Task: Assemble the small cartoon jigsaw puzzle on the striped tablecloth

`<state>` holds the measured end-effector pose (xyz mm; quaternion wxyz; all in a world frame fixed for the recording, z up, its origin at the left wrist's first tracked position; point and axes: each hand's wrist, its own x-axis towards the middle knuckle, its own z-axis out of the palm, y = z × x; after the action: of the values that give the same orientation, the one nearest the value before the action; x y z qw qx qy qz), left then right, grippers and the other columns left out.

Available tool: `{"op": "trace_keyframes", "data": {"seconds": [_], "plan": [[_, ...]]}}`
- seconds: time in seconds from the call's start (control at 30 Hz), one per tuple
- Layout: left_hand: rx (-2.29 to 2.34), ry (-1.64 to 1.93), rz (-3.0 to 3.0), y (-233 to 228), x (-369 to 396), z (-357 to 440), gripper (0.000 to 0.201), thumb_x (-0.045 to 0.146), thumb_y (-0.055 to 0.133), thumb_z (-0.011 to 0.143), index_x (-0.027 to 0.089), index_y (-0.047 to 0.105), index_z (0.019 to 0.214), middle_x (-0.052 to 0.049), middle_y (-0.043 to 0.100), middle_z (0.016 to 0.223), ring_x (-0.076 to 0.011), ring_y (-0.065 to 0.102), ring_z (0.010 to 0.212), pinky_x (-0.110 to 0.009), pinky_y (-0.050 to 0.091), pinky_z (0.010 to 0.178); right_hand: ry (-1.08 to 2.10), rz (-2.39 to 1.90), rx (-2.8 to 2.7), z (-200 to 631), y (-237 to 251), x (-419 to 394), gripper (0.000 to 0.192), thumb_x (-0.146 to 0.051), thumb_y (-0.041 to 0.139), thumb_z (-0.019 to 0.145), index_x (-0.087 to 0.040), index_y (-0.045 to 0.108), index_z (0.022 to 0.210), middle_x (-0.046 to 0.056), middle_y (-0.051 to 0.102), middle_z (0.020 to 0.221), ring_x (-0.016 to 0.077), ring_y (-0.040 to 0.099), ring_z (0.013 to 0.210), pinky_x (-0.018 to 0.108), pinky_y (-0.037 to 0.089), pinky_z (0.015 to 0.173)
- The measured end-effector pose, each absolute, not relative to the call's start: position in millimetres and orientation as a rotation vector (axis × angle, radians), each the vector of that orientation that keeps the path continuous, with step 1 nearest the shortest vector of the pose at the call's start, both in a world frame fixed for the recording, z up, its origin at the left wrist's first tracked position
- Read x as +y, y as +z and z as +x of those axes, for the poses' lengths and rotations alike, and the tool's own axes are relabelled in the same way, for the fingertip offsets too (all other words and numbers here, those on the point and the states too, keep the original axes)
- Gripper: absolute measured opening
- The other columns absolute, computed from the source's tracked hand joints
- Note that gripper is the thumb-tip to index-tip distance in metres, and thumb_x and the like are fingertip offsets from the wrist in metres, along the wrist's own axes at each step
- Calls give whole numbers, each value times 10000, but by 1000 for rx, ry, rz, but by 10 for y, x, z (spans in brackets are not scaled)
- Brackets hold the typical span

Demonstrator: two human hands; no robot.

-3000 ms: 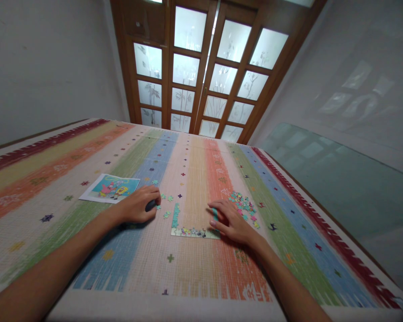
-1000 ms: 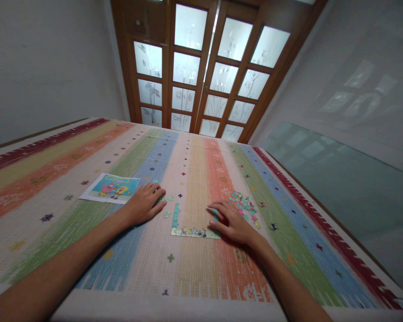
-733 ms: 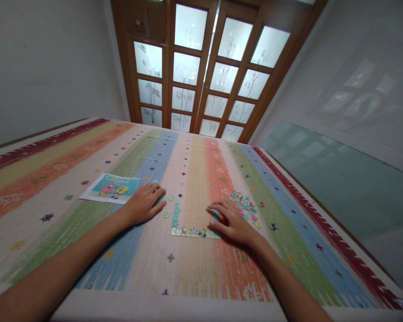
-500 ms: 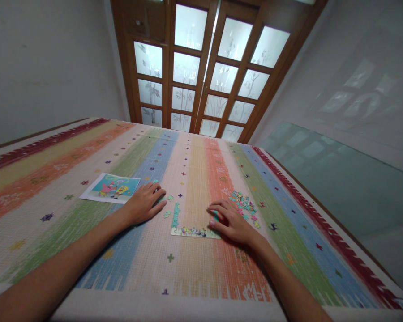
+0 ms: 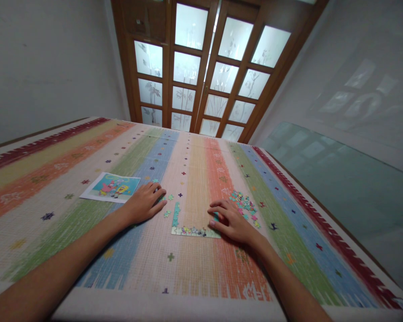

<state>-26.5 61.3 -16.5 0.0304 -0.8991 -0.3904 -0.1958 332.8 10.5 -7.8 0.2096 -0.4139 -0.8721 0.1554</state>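
The flat teal-and-green jigsaw frame (image 5: pixel 192 231) toward the stripy cloth-topped counter (image 5: pixel 191 273)'s near edge hasn't grown; the left hand (image 5: pixel 145 203) has flattened, fingers spread; the right hand (image 5: pixel 232 222) curls, fingers apart.

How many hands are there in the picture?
2. The left hand is beside the printed picture, near loose teal puzzle pieces. The right hand is over the right side of the puzzle border, next to the piece pile. No other hand shows.
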Motion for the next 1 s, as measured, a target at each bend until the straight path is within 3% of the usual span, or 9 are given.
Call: {"op": "trace_keyframes", "data": {"seconds": [0.63,1.0], "plan": [[-1208,-597,-2774,-190,629,-271,348,416,392,1044,176,641,1085,-123,607,1065,-288,545,976,-451,460,893,427,-1136,-2431,3329,-60,99,232,-383,647,969,-219,710,1120,127,660,1221,274,608,1145,487,476,1013],[-1191,-558,-2840,-192,666,-307,296,203,369,986,162,614,1147,-131,622,1086,-289,569,998,-460,465,928,387,-1132,-2447,3346,-70,107,239,-400,639,970,-238,710,1131,127,658,1222,285,604,1152,498,481,1011]]}}
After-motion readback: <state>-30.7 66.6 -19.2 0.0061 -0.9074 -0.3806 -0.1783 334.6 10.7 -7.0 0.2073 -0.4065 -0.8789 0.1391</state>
